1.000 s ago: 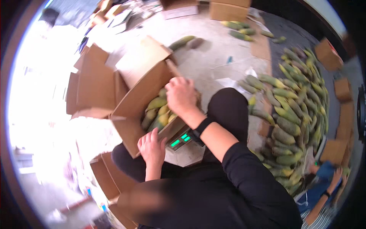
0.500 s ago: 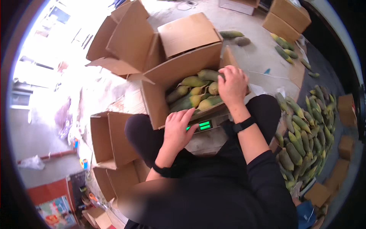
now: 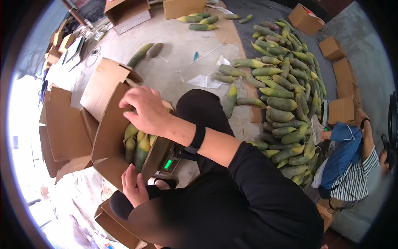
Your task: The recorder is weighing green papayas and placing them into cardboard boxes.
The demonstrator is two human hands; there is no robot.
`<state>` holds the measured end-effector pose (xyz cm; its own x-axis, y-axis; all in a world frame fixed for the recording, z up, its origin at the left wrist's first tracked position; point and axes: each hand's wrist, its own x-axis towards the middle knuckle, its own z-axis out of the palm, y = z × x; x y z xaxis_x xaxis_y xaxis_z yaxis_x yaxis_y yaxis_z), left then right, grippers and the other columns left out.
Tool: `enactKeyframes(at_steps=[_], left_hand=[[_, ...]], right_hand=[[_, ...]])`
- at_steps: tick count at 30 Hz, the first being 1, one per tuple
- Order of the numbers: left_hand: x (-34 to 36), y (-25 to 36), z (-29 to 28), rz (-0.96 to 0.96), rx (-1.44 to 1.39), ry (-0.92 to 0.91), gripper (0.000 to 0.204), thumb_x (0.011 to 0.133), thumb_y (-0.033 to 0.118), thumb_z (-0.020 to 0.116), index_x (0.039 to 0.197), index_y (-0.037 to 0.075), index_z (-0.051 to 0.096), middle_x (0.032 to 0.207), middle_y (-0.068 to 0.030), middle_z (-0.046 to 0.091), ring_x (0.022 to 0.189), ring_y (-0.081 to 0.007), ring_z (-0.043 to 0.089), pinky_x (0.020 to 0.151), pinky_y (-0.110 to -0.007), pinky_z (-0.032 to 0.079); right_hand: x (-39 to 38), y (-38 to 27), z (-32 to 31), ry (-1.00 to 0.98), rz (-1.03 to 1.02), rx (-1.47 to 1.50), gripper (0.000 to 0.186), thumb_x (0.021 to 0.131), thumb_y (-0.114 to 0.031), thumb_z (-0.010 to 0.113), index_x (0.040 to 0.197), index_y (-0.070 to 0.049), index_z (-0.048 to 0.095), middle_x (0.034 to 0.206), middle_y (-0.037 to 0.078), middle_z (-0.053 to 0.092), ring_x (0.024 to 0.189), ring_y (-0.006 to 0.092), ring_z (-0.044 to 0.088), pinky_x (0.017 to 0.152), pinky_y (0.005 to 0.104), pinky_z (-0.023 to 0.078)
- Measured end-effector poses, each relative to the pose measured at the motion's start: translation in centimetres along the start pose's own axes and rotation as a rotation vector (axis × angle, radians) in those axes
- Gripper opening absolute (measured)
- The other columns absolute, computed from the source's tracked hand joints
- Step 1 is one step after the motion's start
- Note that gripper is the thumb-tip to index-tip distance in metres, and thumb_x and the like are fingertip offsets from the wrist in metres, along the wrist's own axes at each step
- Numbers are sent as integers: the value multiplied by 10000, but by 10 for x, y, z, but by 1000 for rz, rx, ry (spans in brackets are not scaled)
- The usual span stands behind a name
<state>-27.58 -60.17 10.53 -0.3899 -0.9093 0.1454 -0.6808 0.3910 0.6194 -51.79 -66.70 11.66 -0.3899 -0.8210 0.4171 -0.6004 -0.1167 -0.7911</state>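
Note:
An open cardboard box (image 3: pixel 108 133) stands between my knees with several green radishes (image 3: pixel 143 149) lying in it, their yellowish ends showing. My right hand (image 3: pixel 143 108) is over the box's right end, fingers curved and apart, with nothing visible in it; the hand and forearm hide part of the contents. My left hand (image 3: pixel 133 186) is at the near rim of the box, its fingers and thumb apart, holding nothing that I can see. Under the box a scale with a lit green display (image 3: pixel 168 164) shows in part.
A large heap of green radishes (image 3: pixel 286 103) lies on my right, some loose ones beside it. Another open box (image 3: pixel 68 128) stands left. Beyond the heap a person in a striped top (image 3: pixel 352 178) sits low, near more cardboard boxes (image 3: pixel 342 110). White scraps (image 3: pixel 205 81) lie ahead.
The view has swung to the right, bringing the heap and the other person further in. My right hand has come off a radish at the box's right end. My left hand stays at the near rim.

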Motion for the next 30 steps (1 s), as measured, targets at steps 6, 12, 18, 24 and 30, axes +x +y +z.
enactKeyframes(at_steps=[6,12,18,24,30], left_hand=[[4,-3,14,-42,2,3,308,868,-2,564,1176,2,582,1059,-127,611,999,-243,611,872,-339,475],[16,-7,31,-94,7,55,271,891,60,563,1153,-3,591,1000,-124,625,946,-249,621,830,-341,486],[20,-14,43,-249,-62,138,241,941,138,530,1109,-9,621,945,-94,643,887,-177,608,790,-285,477],[21,-15,42,-336,-44,170,235,958,167,531,1078,-3,639,882,-81,653,862,-162,613,780,-277,474],[25,-5,43,-342,16,171,208,941,157,557,1017,-9,656,871,-93,660,837,-163,622,770,-274,475]], right_hand=[[27,83,-95,178,-9,116,181,754,-136,660,924,-73,655,959,114,640,948,286,587,846,388,460],[-69,278,-131,218,692,11,310,723,-172,671,997,-27,662,980,162,679,925,266,650,807,360,505],[-207,377,-116,152,1267,-9,442,723,-175,743,1061,66,592,989,162,647,900,247,624,781,353,501],[-241,383,-72,322,1404,-179,732,671,-138,786,1242,107,398,1194,225,532,957,282,595,804,364,494],[-245,396,-56,360,1380,95,628,626,-130,797,1111,84,460,1039,205,587,926,302,609,808,383,489]])
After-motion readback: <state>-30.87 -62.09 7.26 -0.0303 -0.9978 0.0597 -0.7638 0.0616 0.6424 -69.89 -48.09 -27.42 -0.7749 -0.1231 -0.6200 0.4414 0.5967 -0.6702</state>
